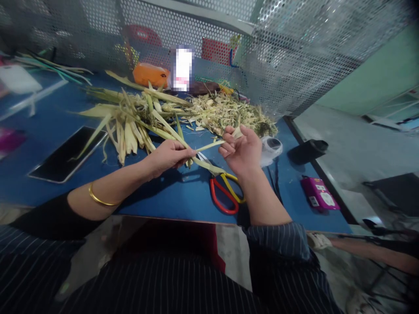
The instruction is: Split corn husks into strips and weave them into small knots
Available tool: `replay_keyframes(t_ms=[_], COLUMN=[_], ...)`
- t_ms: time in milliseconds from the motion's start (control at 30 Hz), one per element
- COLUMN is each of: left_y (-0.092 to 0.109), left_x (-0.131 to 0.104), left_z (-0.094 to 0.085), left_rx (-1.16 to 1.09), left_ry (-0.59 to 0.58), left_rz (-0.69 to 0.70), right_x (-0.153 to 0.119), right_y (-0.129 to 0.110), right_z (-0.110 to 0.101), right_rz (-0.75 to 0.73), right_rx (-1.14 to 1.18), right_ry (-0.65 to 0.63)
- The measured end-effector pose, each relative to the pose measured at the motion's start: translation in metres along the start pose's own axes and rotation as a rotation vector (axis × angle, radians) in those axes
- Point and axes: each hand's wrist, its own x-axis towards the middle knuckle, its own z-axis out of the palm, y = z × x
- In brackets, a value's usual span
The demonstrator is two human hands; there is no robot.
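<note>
My left hand (172, 155) pinches a pale green, husk-like leaf strip (209, 146) between thumb and fingers. The strip runs across to my right hand (244, 150), whose curled fingers hold its other end. Another long leaf (168, 126) passes by my left hand toward the pile behind it. Below and between my hands lie scissors (224, 196) with one red and one yellow handle, blades pointing away. A bundle of pale leaves (129, 137) rests beyond my left forearm. Behind my right hand spreads a heap of shredded trimmings (225, 109).
On the blue table (176, 200) lie a dark phone-like slab (67, 155), a purple packet (320, 193), a black cylinder (307, 151) and a clear plastic roll (271, 148). An orange pack (150, 75) and a blurred-out bright screen (182, 69) stand before the perforated metal panel (209, 22).
</note>
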Motion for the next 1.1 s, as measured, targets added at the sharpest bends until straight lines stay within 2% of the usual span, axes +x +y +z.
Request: replay_keyframes(t_ms=[200, 367, 500, 667, 800, 867, 933, 1033, 1067, 1100], left_y=[0.001, -0.002, -0.004, -0.003, 0.000, 0.000, 0.000, -0.001, -0.002, -0.002], left_x=[-0.002, 0.000, 0.002, 0.001, -0.001, -0.001, 0.000, 0.001, 0.002, 0.002], left_z=[0.004, 0.003, 0.000, 0.000, 0.004, 0.004, 0.003, 0.001, 0.000, 0.000], left_rx=[-0.005, -0.118, -0.229, -0.138, -0.070, -0.066, -0.084, -0.093, -0.090, -0.085], left_ry=[-0.055, -0.037, -0.085, -0.035, -0.120, -0.138, -0.096, -0.015, -0.005, -0.004], left_rz=[0.007, -0.036, -0.073, -0.037, -0.008, -0.015, -0.016, -0.010, -0.010, -0.012], right_x=[0.005, 0.007, 0.006, 0.005, 0.011, 0.015, 0.016, 0.011, 0.008, 0.005], right_y=[0.006, 0.007, 0.007, 0.009, 0.015, 0.018, 0.019, 0.016, 0.015, 0.015], right_z=[-0.004, -0.005, -0.004, -0.004, -0.010, -0.015, -0.019, -0.018, -0.016, -0.013], right_rz=[-0.081, -0.070, -0.082, -0.118, -0.137, -0.157, -0.259, -0.625, -0.756, -0.847], right_rx=[-0.098, -0.097, -0.113, -0.129, -0.147, -0.226, -0.432, -0.941, -1.116, -1.266], right_ry=[0.139, 0.119, 0.101, 0.077, 0.157, 0.190, 0.250, 0.368, 0.355, 0.281])
